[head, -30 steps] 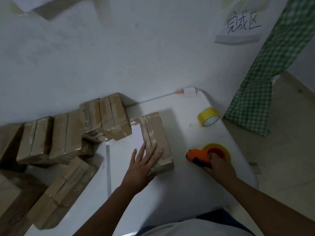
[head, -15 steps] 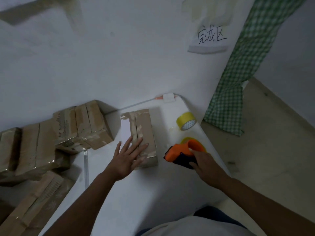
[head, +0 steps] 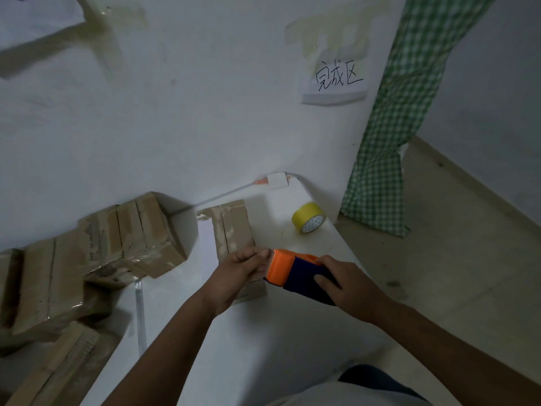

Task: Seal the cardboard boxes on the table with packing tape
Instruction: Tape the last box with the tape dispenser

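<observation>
Lifted off the table [head: 292,332] since 1 second ago, the tape dispenser [head: 295,275] sits clamped in the right hand [head: 348,285] over the cardboard box [head: 234,227]; left hand [head: 240,273] fingers pinch at its orange front.

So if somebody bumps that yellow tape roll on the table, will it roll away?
Probably not far. The yellow tape roll seems to lie tilted, partly on its flat side, so a bump would more likely slide or wobble it. It sits near the table edge, so a hard push could knock it off. It looks light.
</observation>
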Demonstrator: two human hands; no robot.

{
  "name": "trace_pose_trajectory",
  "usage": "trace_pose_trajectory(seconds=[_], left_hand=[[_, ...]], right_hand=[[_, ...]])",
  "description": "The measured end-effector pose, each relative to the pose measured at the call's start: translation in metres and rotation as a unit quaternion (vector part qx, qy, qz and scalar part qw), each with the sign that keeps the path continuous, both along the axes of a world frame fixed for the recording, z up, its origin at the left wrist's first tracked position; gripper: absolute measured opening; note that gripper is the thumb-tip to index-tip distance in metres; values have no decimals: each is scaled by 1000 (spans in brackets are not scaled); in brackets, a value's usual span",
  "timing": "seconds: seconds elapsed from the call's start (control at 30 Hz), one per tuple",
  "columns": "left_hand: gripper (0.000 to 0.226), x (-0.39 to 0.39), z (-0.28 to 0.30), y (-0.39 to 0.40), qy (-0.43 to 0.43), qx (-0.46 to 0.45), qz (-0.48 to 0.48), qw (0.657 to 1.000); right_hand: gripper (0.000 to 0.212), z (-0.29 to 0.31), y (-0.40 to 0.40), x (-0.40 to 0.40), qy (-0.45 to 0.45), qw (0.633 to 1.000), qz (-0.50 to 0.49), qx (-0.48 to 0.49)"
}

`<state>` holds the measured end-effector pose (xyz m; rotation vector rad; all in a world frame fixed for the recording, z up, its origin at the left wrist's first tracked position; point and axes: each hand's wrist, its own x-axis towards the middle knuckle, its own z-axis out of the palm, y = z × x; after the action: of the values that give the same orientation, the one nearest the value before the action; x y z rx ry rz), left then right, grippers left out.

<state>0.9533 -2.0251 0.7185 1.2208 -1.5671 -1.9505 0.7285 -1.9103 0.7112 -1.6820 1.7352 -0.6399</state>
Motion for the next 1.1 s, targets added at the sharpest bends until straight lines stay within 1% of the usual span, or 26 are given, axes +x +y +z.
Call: trace_pose_trajectory(seconds=[0.07, 0.17, 0.27, 0.33, 0.4, 0.47, 0.5, 0.6, 0.67, 0.7, 0.77, 0.83, 0.87, 0.93, 1.03, 1.1], left_hand=[[26, 3, 0, 1, 4, 1, 1, 1000], [34, 7, -1, 4, -9, 6, 3, 1000], [22, 9, -4, 9, -37, -11, 43, 998], [18, 7, -4, 14, -55, -17, 86, 995], [18, 5, -3, 20, -70, -18, 116, 991], [18, 4, -1, 26, -77, -11, 138, 987], [18, 4, 0, 29, -75, -5, 150, 986], [20, 8, 2, 33, -58, 11, 180, 982], [19, 13, 2, 35, -47, 16, 194, 980], [17, 18, 2, 35, -36, 19, 210, 977], [14, 41, 0, 28, -16, 23, 271, 962], [13, 80, -5, 16, -12, 34, 326, 945], [12, 100, -9, 12, -17, 50, 337, 940], [14, 125, -19, 13, -33, 94, 328, 939], [15, 124, -36, 23, -30, 114, 367, 923], [16, 115, -43, 28, -27, 95, 406, 908]], right_hand=[[19, 2, -1, 1, 7, 1000, 4, 6], [18, 4, -3, 2, 9, 1000, 9, 29], [24, 7, -5, 6, 4, 999, 9, 50], [45, 10, -8, 11, -3, 998, -8, 58], [68, 12, -12, 16, 11, 998, -31, 62], [81, 12, -16, 20, 54, 996, -44, 56], [83, 12, -18, 20, 80, 995, -48, 46], [79, 11, -24, 21, 128, 991, -49, 1], [78, 10, -29, 22, 143, 989, -31, -7], [77, 9, -31, 22, 152, 988, -19, -5], [77, 6, -33, 15, 169, 986, 1, -2], [83, 1, -33, 1, 192, 981, 22, 15], [87, -1, -34, -7, 206, 978, 33, 28], [91, -4, -38, -18, 222, 973, 48, 45], [92, -4, -52, -17, 215, 974, 47, 48], [83, -1, -63, -13, 214, 975, 48, 45]])
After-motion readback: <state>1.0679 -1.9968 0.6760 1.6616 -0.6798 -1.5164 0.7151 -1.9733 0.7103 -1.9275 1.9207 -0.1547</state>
